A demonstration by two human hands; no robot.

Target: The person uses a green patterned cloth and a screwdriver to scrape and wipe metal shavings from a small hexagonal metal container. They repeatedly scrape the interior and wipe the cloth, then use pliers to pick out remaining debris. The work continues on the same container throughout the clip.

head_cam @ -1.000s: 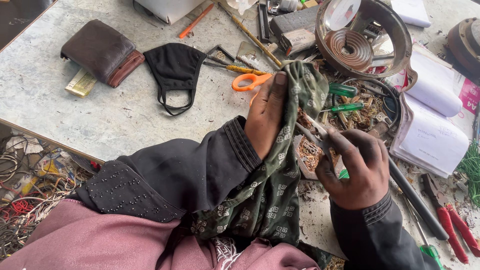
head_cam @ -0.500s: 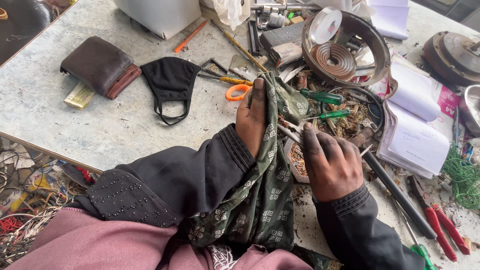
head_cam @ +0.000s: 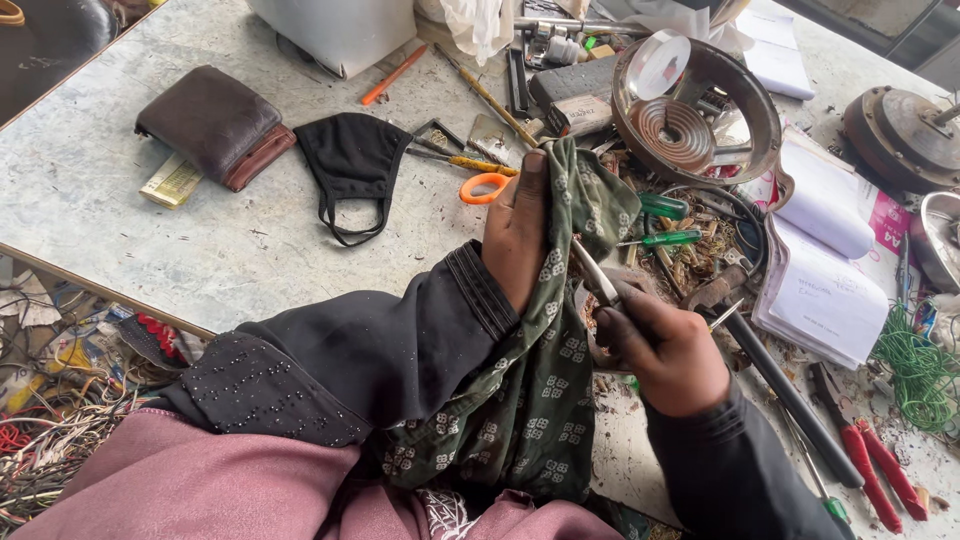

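Observation:
My left hand [head_cam: 520,225] is partly draped by a green patterned scarf [head_cam: 530,400] and reaches toward a heap of metal scraps and wire [head_cam: 700,250]; what its fingers hold is hidden by the cloth. My right hand [head_cam: 665,345] is closed around a slim metal tool [head_cam: 597,277] whose shaft points up-left toward the left hand. Two green-handled screwdrivers [head_cam: 665,222] lie just beyond the hands. An orange-handled pair of scissors [head_cam: 487,186] rests by the left fingertips.
A round metal fan housing with a copper coil [head_cam: 695,115] stands at the back. A black face mask [head_cam: 350,160], brown wallet [head_cam: 215,125], open notebook [head_cam: 825,270], red-handled pliers [head_cam: 870,465], green wire bundle [head_cam: 915,365] and a black rod [head_cam: 785,395] lie on the grey tabletop [head_cam: 120,240].
The view has drifted so everything sits lower right. My right hand moved closer to the left and closed tighter on the metal tool; the left hand stays under the scarf.

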